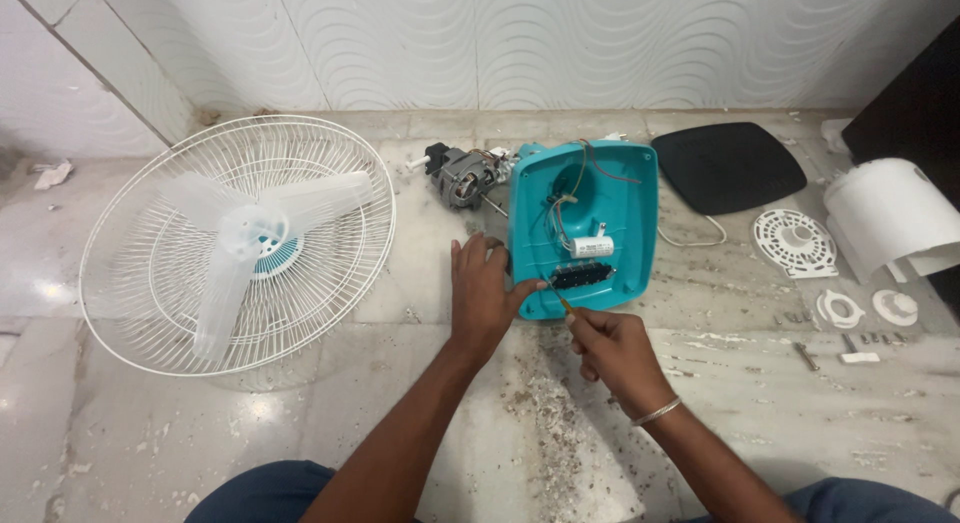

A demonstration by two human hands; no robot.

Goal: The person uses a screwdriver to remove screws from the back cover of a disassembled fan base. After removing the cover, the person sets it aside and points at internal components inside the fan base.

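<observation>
My left hand [483, 295] lies flat on the marble floor [120, 283], its fingers released and spread, the thumb and fingertips pressed against the left edge of the teal fan base housing [625, 198] to steady it. My right hand [615, 351] is clenched around a thin screwdriver [558, 297] — the shaft runs up and left from my fist, and its tip meets the lower left corner of the housing, just beside the black switch block [582, 275]. A silver bangle [655, 412] sits on that wrist.

The housing lies open side up, straight ahead of me on the floor. Inside it I see a white cylindrical capacitor [593, 247] above the switch block, with thin wires [567, 198] looping up toward the top rim. Just beyond its upper left corner lies the grey fan motor [460, 175].

To my left rests the white wire grille [330, 183] with the translucent blade [245, 238] lying in it. To the right, near the wall, lies a black rounded plate [728, 166]; further right are a white slotted disc [796, 242], a curved white cover [890, 215] and two small white rings [866, 308] — with a few screws [806, 356] scattered nearby.
</observation>
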